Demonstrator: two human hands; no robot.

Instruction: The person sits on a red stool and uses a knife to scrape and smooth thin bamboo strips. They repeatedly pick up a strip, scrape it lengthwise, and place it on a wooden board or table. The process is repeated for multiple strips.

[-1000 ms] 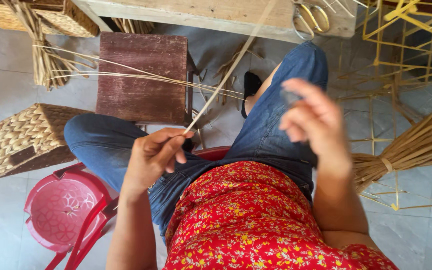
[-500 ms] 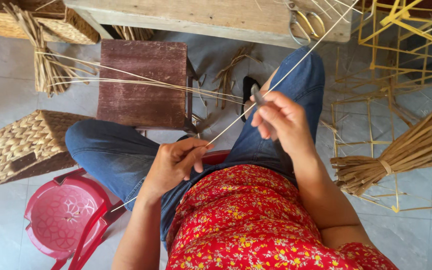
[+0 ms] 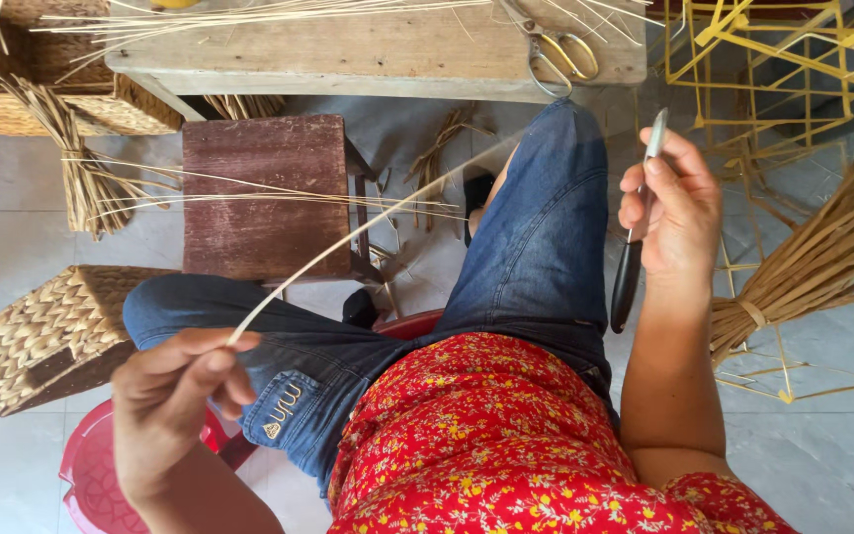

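Left hand is pinching a pale, smooth, matt plant-fibre strip; right hand is gripping a knife showing a dull metal blade and glossy black handle. Bench is looking like rough bare wood, stool like worn matt wood. Woven basket is reading coarse dry fibre, red stool glossy plastic.

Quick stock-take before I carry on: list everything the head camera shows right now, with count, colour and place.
Reed strip: one, pale, left hand to upper middle.
Knife: one, black handle, right hand.
Wooden bench: one, pale, top.
Scissors: one, yellow handles, on the bench.
Small stool: one, dark brown, centre left.
Woven baskets: two, tan, lower left and top left.
Reed bundles: two, tan, right and upper left.
Wire frames: several, yellow, right.
Plastic stool: one, red, bottom left.
Left hand: pinching the strip.
Right hand: gripping the knife.
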